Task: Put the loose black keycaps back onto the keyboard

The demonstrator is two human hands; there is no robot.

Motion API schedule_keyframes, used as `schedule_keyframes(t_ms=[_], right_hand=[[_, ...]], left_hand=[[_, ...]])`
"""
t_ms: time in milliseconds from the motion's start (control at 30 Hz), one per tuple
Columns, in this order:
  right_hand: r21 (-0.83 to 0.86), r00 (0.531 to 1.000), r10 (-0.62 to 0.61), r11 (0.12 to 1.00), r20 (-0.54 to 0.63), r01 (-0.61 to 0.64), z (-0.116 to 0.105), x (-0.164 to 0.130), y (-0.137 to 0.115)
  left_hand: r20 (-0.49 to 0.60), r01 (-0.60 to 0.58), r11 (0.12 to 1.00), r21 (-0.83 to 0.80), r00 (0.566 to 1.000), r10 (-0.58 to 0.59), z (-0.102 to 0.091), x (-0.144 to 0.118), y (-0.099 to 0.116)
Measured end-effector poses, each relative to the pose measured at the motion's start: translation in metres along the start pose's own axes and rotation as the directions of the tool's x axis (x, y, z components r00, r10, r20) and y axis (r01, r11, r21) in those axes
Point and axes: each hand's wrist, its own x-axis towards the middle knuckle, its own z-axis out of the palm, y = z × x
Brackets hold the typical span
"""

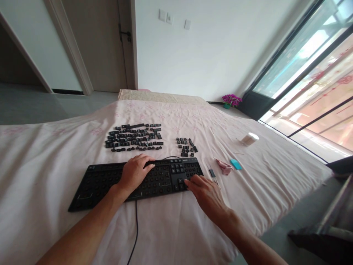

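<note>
1. Pink-sheeted bed (55, 154) carries a black keyboard (104, 180) at centre, most keycaps removed.
2. Left hand (135, 173): palm down, fingers loosely curled, resting on the keyboard's middle, holding nothing.
3. Right hand (205, 191): flat, fingertips touching the numeric pad's lower edge, holding nothing.
4. Loose keycaps (134, 137) lie at 12 o'clock from the keyboard.

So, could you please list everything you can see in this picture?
keyboard: one, black, most keycaps off, on the sheet
loose keycaps: many, black, two groups beyond the keyboard
sheet: one, pale pink, covering the surface
round container: one, white, right side
teal piece: one, right of keyboard
pink cloth: one, beside the teal piece
flowers: one bunch, purple, by the window
left hand: resting on keyboard middle
right hand: fingers at keyboard's right end
</note>
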Motion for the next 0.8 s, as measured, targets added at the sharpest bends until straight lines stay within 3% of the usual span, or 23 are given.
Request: schedule_keyframes(t_ms=[533, 800], right_hand=[[-0.108, 0.998, -0.054, 0.993, -0.023, 0.052, 0.013, -0.009, -0.006], [-0.171, 0.996, -0.014, 0.985, -0.084, -0.001, 0.022, -0.024, -0.021]], left_hand=[[-0.012, -0.017, 1.0, 0.013, 1.0, 0.017, 0.0, 0.0, -0.001], [-0.008, -0.016, 1.0, 0.007, 1.0, 0.016, 0.001, 0.0, -0.002]])
